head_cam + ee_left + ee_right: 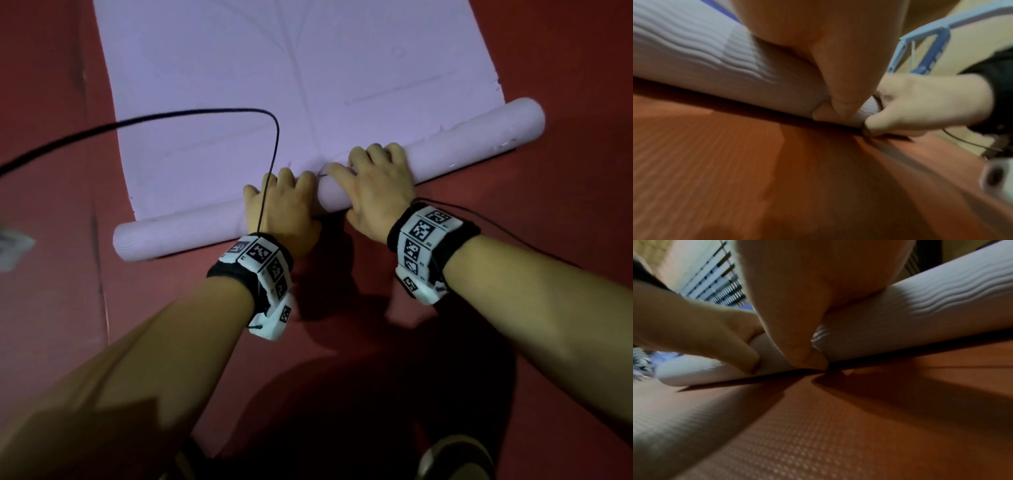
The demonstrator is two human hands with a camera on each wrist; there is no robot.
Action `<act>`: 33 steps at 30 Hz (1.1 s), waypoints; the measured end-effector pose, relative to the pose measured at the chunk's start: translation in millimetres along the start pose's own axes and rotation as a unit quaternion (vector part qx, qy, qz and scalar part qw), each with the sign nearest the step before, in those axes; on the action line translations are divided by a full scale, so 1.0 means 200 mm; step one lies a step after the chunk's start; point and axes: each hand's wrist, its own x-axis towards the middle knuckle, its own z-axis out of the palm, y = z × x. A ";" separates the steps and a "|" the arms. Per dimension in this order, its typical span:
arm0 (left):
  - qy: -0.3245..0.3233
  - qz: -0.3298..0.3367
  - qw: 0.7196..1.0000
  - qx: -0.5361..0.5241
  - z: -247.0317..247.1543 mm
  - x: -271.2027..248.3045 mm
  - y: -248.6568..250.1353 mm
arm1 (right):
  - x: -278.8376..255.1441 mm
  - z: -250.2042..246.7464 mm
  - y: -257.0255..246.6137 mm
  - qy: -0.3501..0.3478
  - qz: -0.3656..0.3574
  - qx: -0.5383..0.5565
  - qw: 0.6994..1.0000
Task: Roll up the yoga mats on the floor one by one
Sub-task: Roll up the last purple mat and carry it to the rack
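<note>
On the red floor (51, 308), a black cable (191, 114) arcs over the flat part of the lilac mat (239, 68), whose rolled near end lies across the floor, left hand (281, 205) and right hand (373, 185) side by side, each curled over the roll.

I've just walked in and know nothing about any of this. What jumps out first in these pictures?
A pale purple yoga mat lies on a red floor, its near end already wound into a roll that runs slantwise across the head view. The left hand and right hand grip the middle of that roll side by side. Each wrist wears a black band carrying white blocks with black square patterns, and a black cable loops over the mat.
</note>
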 end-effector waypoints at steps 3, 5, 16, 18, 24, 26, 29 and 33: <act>-0.033 0.001 0.999 -0.005 -0.04 0.02 0.00 | 0.03 -0.04 0.00 -0.035 0.005 0.011 0.999; -0.052 0.005 0.999 -0.012 -0.06 0.02 -0.01 | 0.03 -0.06 -0.01 -0.051 0.011 0.024 0.998; -0.044 -0.035 0.998 -0.012 -0.08 -0.24 -0.05 | -0.01 -0.16 -0.11 -0.152 0.005 0.064 0.986; -0.051 -0.026 0.998 0.001 -0.06 -0.30 -0.05 | -0.04 -0.16 -0.12 -0.164 0.002 0.080 0.983; -0.136 -0.025 0.990 -0.009 -0.05 -0.40 -0.05 | -0.20 -0.14 -0.18 -0.186 0.003 0.083 0.979; -0.140 -0.028 0.990 0.006 -0.01 -0.42 -0.03 | -0.23 -0.12 -0.19 -0.186 0.001 0.078 0.979; -0.127 -0.038 0.991 0.016 0.03 -0.43 0.00 | -0.24 -0.09 -0.20 -0.175 0.010 0.085 0.981; -0.111 -0.039 0.993 0.028 0.05 -0.44 0.00 | -0.26 -0.08 -0.20 -0.162 0.010 0.083 0.983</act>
